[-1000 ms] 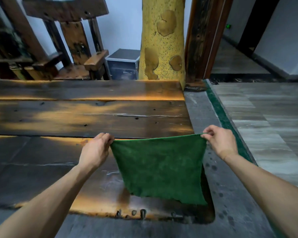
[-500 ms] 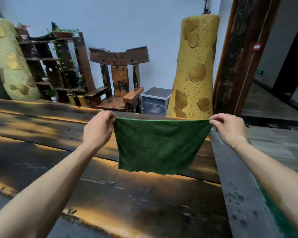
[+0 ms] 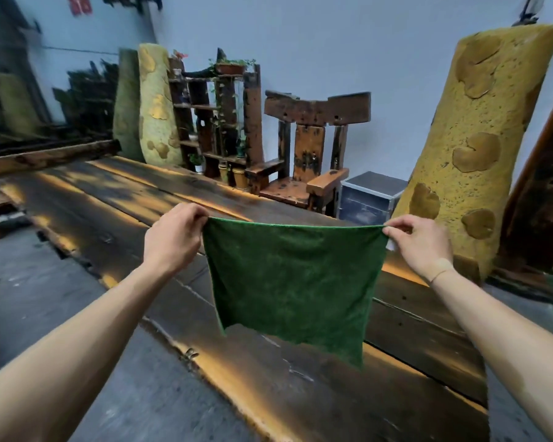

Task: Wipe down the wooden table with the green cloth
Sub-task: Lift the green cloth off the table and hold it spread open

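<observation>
The green cloth [image 3: 292,279] hangs spread out flat in the air above the long dark wooden table [image 3: 115,205]. My left hand [image 3: 173,237] pinches its top left corner and my right hand [image 3: 420,244] pinches its top right corner, so the upper edge is stretched taut between them. The cloth's lower edge dangles just above the planks near the table's right end and hides part of the tabletop behind it.
A rough wooden chair [image 3: 307,154] and a grey box [image 3: 369,197] stand behind the table. A tall yellow pillar [image 3: 479,141] rises at the right end, a plant shelf [image 3: 217,122] at the back. Grey floor [image 3: 29,288] lies left of the table.
Both hands have raised the spread cloth off the table's right end and hold it higher. My view has tilted up and swung left, showing more of the table's length.
</observation>
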{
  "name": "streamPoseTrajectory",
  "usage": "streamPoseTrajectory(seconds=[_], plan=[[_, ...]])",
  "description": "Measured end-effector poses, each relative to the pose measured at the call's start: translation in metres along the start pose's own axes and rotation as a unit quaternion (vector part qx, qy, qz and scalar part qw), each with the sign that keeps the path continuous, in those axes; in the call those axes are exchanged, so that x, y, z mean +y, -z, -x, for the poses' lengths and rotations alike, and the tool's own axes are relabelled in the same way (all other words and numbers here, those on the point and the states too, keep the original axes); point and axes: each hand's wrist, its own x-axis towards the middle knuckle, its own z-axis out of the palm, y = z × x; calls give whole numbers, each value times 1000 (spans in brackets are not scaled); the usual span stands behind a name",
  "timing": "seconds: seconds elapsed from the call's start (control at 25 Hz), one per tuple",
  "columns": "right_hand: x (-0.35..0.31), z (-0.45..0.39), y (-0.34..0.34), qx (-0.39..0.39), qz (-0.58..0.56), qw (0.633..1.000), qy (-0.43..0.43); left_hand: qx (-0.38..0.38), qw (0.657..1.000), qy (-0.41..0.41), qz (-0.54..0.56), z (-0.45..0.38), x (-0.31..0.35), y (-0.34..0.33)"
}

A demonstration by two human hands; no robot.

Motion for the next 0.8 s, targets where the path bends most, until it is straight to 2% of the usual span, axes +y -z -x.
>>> streamPoseTrajectory(seconds=[0.36, 0.56, 0.8], plan=[[-84, 7, -111, -135, -81, 980, 117, 27, 984, 134, -111, 95, -77, 83], [-146, 30, -159, -207, -130, 955, 169, 45, 968, 188, -158, 143, -113, 134], [-227, 67, -215, -242, -144, 936, 210, 62, 948, 248, -191, 198, -174, 183]])
